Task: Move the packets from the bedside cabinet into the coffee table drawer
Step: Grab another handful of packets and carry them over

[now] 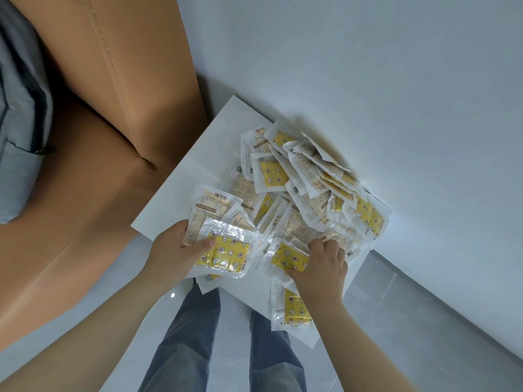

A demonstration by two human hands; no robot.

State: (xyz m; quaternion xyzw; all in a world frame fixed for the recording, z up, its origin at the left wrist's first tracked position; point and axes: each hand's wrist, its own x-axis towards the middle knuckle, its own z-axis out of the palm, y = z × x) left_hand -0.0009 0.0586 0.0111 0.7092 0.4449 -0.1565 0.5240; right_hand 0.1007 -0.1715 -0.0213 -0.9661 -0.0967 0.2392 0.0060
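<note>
Many packets [305, 182] lie heaped beyond my hands on the white surface [198, 168]; my left hand [175, 250] grips several (yellow-printed), my right hand [319, 267] closes on another.

Left hand [175, 247] clamped, thumb on top; right hand [319, 267] curled, knuckles up.

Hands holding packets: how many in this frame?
2. The left hand grips a small stack of packets; the right hand closes on packets at the pile's near edge.
</note>
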